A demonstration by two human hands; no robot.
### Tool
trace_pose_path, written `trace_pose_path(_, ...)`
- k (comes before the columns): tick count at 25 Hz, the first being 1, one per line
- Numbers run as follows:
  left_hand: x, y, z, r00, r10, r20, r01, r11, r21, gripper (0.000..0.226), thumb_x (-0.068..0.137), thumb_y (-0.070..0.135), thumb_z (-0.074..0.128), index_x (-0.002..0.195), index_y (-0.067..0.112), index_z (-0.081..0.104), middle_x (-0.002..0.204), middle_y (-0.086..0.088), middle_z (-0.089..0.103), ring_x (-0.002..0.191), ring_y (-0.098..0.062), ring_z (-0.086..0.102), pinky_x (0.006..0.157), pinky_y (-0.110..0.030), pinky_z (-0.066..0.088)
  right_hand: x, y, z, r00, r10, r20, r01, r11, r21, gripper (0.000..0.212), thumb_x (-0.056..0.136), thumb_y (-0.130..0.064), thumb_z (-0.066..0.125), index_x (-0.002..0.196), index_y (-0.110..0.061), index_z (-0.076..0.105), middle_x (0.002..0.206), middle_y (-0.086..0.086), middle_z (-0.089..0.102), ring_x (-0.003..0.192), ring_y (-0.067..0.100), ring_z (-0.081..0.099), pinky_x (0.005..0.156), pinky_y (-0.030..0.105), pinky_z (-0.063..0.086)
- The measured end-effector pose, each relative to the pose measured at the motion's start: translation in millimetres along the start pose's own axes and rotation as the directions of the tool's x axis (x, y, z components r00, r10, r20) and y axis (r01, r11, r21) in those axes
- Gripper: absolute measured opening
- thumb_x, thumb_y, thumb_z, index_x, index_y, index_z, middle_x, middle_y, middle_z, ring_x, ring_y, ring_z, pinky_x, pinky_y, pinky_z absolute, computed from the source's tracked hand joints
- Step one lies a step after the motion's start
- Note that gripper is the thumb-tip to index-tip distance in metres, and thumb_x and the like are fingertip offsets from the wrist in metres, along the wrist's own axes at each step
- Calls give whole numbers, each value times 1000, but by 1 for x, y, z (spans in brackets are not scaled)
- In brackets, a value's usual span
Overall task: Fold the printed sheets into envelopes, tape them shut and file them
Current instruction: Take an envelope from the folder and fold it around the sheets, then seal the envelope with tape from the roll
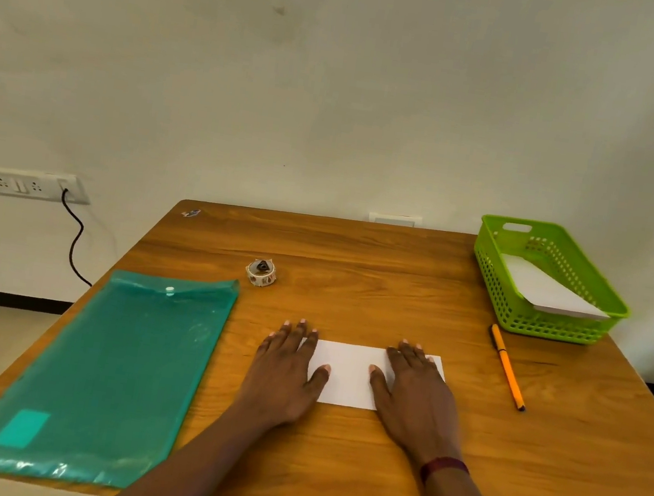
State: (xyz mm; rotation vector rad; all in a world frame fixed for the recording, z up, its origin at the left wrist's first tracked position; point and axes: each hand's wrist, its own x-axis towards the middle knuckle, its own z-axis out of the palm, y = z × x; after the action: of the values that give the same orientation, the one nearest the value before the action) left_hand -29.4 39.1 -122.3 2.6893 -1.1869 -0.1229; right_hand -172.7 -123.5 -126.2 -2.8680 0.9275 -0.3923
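Wooden table [538, 466], seen from the person's own seat, carries every item of the task. Nearest the viewer, two bare forearms reach forward, the right one bearing a dark red wristband [443, 468]. Left hand [282, 372] and right hand [416, 395] both lie flat, palms down and fingers straight, grasping nothing. They press on the two ends of a folded white sheet [348, 370], which lies flat at the middle of the table. The left thumb rests on the paper while the left fingers extend past its left edge onto the wood; the right hand covers the sheet's right end. At the near left lies a teal plastic folder [111, 369], closed by a snap flap at its far end. To the right of the sheet, apart from it, lies an orange pen [506, 369]. Beyond the hands stands a small tape roll [261, 273]. At the far right corner sits a green perforated basket [558, 326] holding white paper [542, 288] that leans against its wall. Behind the table, a pale wall [337, 102] carries a socket plate [31, 184] with a black cable [74, 237] hanging from it.
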Motion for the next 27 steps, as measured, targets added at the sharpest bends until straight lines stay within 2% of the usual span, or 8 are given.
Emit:
trace_pose_path(3,12,-5,-20,983,-43,-177,26,995,-97,54,96,46,46,144,21,42,150,-4,42,136,-22,35,111,-38,33,-2,-2,-4,1000,-10,0,10,1000,19,60,98,-58,28,144,-23,45,152,1,41,143,16,33,112,31,32)
trace_pose_path(6,36,-20,-46,920,-124,-371,99,991,-85,39,93,32,53,128,14,59,131,-9,56,120,-25,46,98,-39,41,-4,-4,-11,999,-13,-42,15,999,44,57,99,-55,29,142,-23,48,152,0,42,142,14,34,110,30,36)
trace_pose_path(9,61,-39,-61,891,-216,-400,218,975,-40,37,93,29,56,126,13,60,129,-12,56,120,-29,45,95,-43,42,-9,-9,-16,996,-35,-82,37,999,26,52,100,-51,31,136,-20,54,147,3,48,138,16,42,106,30,41)
trace_pose_path(14,90,-58,-58,921,-256,-295,283,958,52,40,94,36,57,129,18,55,136,-14,49,127,-33,39,103,-50,39,-12,-9,-20,978,-44,-203,50,999,23,31,94,-38,57,109,-15,72,123,9,68,115,20,64,89,31,54)
trace_pose_path(21,102,-62,-46,902,-284,-326,327,941,86,32,93,25,60,122,12,61,131,-21,50,126,-41,40,108,-55,35,-14,-12,-21,968,-62,-243,64,998,0,30,96,-38,54,104,-17,74,120,7,69,111,17,66,85,28,56)
trace_pose_path(24,99,-58,-44,902,-256,-347,304,949,88,27,93,18,60,118,9,65,135,-24,47,129,-43,36,113,-57,28,-14,-13,-22,969,-57,-241,59,998,1,32,96,-38,52,104,-16,74,120,7,69,110,17,66,83,28,57)
trace_pose_path(27,93,-42,-42,914,-162,-373,183,983,23,28,94,14,58,121,10,65,140,-23,44,134,-42,32,116,-55,23,-13,-14,-22,967,-67,-246,67,998,-9,36,98,-40,48,106,-16,73,123,7,68,113,18,65,84,29,57)
